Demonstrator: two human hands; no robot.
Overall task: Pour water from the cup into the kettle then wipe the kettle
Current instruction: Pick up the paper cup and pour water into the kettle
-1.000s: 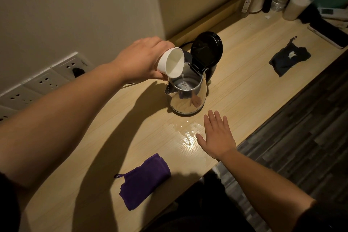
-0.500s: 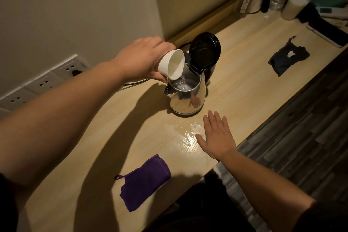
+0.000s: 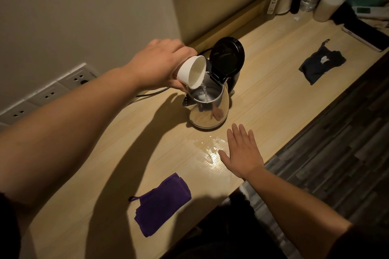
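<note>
A shiny steel kettle (image 3: 210, 114) stands on the light wooden counter (image 3: 273, 99), its black lid (image 3: 227, 57) flipped up. My left hand (image 3: 160, 63) grips a white paper cup (image 3: 192, 71), tipped over the kettle's open mouth, and a thin stream of water runs into it. My right hand (image 3: 242, 151) lies flat and open on the counter just in front of the kettle, beside a small puddle (image 3: 208, 146). A folded purple cloth (image 3: 162, 204) rests near the counter's front edge, left of my right arm.
A dark cloth (image 3: 321, 64) lies on the counter to the right. Bottles and a white cup (image 3: 327, 7) crowd the back right corner. Wall sockets (image 3: 52, 90) line the left wall, with a cord running to the kettle. Dark floor lies beyond the counter's right edge.
The cup has tipped a little further and the water keeps flowing. My right hand has stayed flat on the counter.
</note>
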